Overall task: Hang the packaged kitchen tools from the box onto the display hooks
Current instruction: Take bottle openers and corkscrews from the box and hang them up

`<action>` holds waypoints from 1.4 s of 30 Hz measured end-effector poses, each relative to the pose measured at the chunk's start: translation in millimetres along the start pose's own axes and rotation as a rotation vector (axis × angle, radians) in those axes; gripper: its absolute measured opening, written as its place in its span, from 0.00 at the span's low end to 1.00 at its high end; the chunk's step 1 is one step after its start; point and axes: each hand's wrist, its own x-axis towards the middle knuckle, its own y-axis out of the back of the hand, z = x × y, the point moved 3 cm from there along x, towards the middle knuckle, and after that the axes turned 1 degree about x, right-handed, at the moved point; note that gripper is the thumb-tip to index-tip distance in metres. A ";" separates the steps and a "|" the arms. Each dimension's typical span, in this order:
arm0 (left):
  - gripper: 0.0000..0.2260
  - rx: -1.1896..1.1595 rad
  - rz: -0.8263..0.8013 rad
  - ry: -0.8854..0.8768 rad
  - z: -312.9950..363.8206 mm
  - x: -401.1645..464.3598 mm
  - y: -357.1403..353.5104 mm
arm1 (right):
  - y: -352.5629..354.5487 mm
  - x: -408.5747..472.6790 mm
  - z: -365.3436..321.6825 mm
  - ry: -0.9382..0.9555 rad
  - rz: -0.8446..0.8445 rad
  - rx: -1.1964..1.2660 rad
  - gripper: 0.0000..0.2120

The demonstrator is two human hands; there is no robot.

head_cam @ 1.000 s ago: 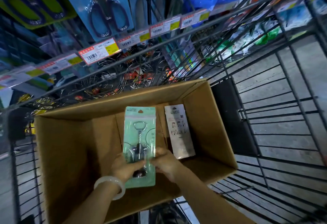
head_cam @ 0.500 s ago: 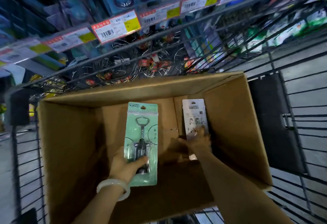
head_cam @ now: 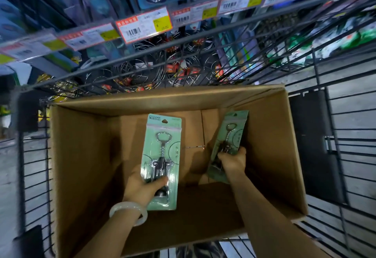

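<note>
Hands around corkscrew packs

We see a matt brown cardboard box, glossy plastic over pale green card on the corkscrew package, shiny metal inside, dark metal wire cart bars, and a smooth, milky bangle.

- Blurred white and orange paper price tags on the shelf rail: print unreadable.
- Tilted green carded corkscrew package: lower part hidden behind the right hand.
</note>
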 end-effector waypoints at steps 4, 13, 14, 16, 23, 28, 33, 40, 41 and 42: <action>0.15 -0.017 0.016 -0.052 13.4 -11.6 5.7 | -4.0 -36.5 -4.2 0.089 -0.079 0.102 0.34; 0.18 -0.108 0.000 -0.147 22.2 -51.0 24.2 | 3.2 -115.4 7.1 0.303 -0.522 0.184 0.30; 0.17 -0.112 -0.005 -0.157 21.8 -56.0 27.4 | 5.2 -123.8 7.0 0.336 -0.544 0.198 0.30; 0.22 -0.121 -0.013 -0.174 20.1 -65.4 35.5 | 8.0 -141.0 4.4 0.409 -0.553 0.200 0.33; 0.25 -0.166 0.048 -0.396 25.1 -103.5 89.6 | 1.8 -214.1 -20.6 0.662 -0.588 0.206 0.36; 0.26 -0.297 0.173 -0.569 25.1 -138.8 153.6 | -17.0 -294.8 -45.0 0.925 -0.563 0.162 0.34; 0.22 -0.352 0.280 -0.701 9.3 -185.9 227.2 | -44.6 -380.9 -44.7 1.024 -0.614 0.192 0.36; 0.36 -0.479 0.435 -0.756 -56.7 -243.4 323.5 | -93.0 -487.1 -23.6 1.143 -0.747 0.107 0.20; 0.44 -0.490 0.467 -0.770 -68.9 -250.1 336.0 | -101.6 -501.7 -16.9 1.153 -0.772 0.118 0.20; 0.51 -0.500 0.490 -0.779 -82.4 -252.6 349.1 | -110.9 -514.5 -10.0 1.155 -0.793 0.131 0.19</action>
